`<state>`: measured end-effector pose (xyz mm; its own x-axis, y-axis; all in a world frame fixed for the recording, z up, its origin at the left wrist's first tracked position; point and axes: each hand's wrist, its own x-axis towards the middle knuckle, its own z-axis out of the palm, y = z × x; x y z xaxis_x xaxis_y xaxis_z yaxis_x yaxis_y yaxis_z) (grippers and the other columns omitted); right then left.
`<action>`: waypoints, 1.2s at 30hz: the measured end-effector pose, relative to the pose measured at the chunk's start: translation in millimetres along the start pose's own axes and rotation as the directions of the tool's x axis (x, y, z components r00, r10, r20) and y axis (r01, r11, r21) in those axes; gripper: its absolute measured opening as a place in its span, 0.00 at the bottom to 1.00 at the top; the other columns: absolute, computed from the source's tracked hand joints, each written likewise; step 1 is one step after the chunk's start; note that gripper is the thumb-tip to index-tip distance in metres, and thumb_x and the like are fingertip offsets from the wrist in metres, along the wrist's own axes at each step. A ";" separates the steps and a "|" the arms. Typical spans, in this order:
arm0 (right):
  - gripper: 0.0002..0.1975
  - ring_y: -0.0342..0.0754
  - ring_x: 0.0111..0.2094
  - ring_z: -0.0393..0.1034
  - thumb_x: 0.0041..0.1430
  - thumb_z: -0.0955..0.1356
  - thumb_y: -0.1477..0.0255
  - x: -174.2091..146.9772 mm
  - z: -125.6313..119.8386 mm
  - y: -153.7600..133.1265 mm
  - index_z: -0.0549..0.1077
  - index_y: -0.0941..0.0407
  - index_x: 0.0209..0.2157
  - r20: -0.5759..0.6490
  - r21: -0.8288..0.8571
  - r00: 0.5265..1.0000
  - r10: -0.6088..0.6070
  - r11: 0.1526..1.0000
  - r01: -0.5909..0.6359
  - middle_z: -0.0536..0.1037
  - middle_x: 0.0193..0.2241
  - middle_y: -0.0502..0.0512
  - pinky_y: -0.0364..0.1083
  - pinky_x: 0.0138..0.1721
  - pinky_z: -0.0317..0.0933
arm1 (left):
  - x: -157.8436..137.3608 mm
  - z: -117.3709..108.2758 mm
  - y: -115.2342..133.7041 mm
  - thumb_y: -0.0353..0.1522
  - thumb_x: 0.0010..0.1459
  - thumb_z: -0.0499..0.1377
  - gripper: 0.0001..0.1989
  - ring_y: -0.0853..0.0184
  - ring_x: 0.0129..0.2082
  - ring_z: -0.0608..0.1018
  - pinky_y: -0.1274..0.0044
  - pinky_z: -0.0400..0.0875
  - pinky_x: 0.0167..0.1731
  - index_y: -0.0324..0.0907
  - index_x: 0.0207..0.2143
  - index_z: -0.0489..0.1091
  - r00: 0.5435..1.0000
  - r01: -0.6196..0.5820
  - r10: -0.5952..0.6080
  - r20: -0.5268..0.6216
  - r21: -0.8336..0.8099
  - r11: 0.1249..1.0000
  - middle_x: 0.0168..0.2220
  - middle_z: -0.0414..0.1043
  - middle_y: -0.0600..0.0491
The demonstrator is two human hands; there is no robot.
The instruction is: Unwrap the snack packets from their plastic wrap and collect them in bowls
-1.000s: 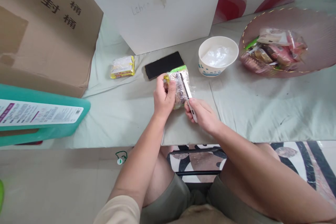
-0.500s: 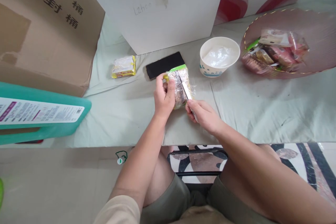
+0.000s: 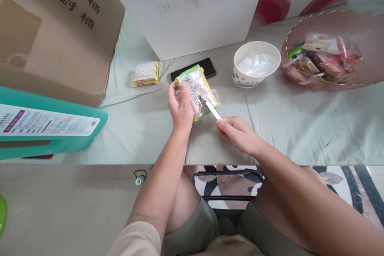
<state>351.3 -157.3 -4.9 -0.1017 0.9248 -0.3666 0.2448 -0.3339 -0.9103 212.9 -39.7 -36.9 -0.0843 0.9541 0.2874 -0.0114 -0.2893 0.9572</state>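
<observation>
My left hand (image 3: pixel 181 106) is closed on the left edge of a clear-wrapped snack packet (image 3: pixel 198 90) with yellow and green edges, held tilted above the cloth. In my right hand (image 3: pixel 238 132) is a slim white knife (image 3: pixel 213 111). Its dark tip lies against the packet's wrapper near the lower middle; whether it has gone through, I cannot tell. Behind the packet a black phone (image 3: pixel 207 68) lies flat, partly covered by it. A second yellow-edged packet (image 3: pixel 145 74) rests to the left of the phone.
A paper bowl (image 3: pixel 256 64) lined with clear plastic stands right of the phone. Beyond it, a pink gold-rimmed basin (image 3: pixel 370 54) holds several wrapped snacks. White (image 3: pixel 186 20) and brown (image 3: pixel 66 48) boxes stand behind and left, with a teal container (image 3: pixel 96 128) at the left edge.
The packet has shifted left and turned to a slant in my left hand. The knife has drawn down toward the packet's lower right. The whole view has moved slightly.
</observation>
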 end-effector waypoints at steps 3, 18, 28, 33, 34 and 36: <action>0.23 0.41 0.22 0.50 0.63 0.58 0.52 -1.2 0.0 0.4 0.57 0.53 0.21 0.017 -0.013 1.000 -0.007 1.000 0.007 0.57 0.19 0.46 0.45 0.25 0.46 | 4.9 -4.2 -4.2 0.58 0.60 0.55 0.27 0.67 0.41 0.79 0.77 0.73 0.40 0.45 0.44 0.67 0.998 0.009 -0.010 -0.054 -0.025 1.000 0.38 0.73 0.53; 0.14 0.49 0.29 0.65 0.64 0.61 0.61 -3.5 -15.3 9.7 0.72 0.54 0.35 -0.208 -0.483 0.956 -0.207 0.872 0.084 0.73 0.27 0.54 0.46 0.30 0.51 | 22.4 -16.8 -3.2 0.51 0.63 0.55 0.19 0.62 0.55 0.78 0.72 0.77 0.48 0.47 0.46 0.66 0.882 0.358 -0.434 -0.181 -0.340 0.870 0.52 0.76 0.47; 0.16 0.56 0.37 0.71 0.58 0.65 0.71 0.7 -41.9 30.9 0.82 0.54 0.43 -0.447 -0.719 0.837 -0.316 0.683 -0.127 0.77 0.37 0.60 0.49 0.31 0.58 | 5.4 -3.3 -1.2 0.51 0.59 0.61 0.20 0.71 0.29 0.76 0.80 0.71 0.27 0.46 0.37 0.62 0.948 0.319 -0.318 0.025 -0.096 0.943 0.30 0.69 0.57; 0.18 0.59 0.39 0.71 0.56 0.65 0.71 0.4 -51.0 38.0 0.82 0.55 0.45 -0.496 -0.753 0.794 -0.351 0.629 -0.192 0.78 0.37 0.62 0.52 0.35 0.61 | 0.4 -1.4 7.5 0.43 0.56 0.64 0.17 0.74 0.22 0.72 0.82 0.67 0.20 0.47 0.37 0.58 0.893 0.433 -0.425 0.145 -0.023 0.901 0.27 0.67 0.60; 0.18 0.59 0.39 0.71 0.56 0.65 0.71 0.4 -52.3 39.2 0.82 0.55 0.45 -0.508 -0.757 0.780 -0.365 0.621 -0.203 0.78 0.37 0.62 0.53 0.36 0.61 | -0.6 -1.1 8.5 0.41 0.55 0.64 0.17 0.73 0.22 0.72 0.82 0.66 0.19 0.47 0.37 0.58 0.878 0.454 -0.446 0.171 -0.004 0.891 0.27 0.67 0.60; 0.18 0.59 0.38 0.70 0.56 0.64 0.71 0.1 -54.6 41.1 0.82 0.54 0.43 -0.527 -0.763 0.755 -0.390 0.609 -0.218 0.78 0.37 0.62 0.54 0.37 0.60 | -2.5 -1.3 10.0 0.39 0.54 0.64 0.17 0.73 0.23 0.73 0.82 0.65 0.18 0.47 0.37 0.57 0.840 0.497 -0.492 0.228 0.038 0.867 0.28 0.68 0.59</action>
<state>414.0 -160.9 -31.8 0.3359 0.9245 0.1800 0.9067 -0.2656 -0.3276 211.7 -45.2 -28.2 0.1618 0.9618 -0.2210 -0.0142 0.2262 0.9740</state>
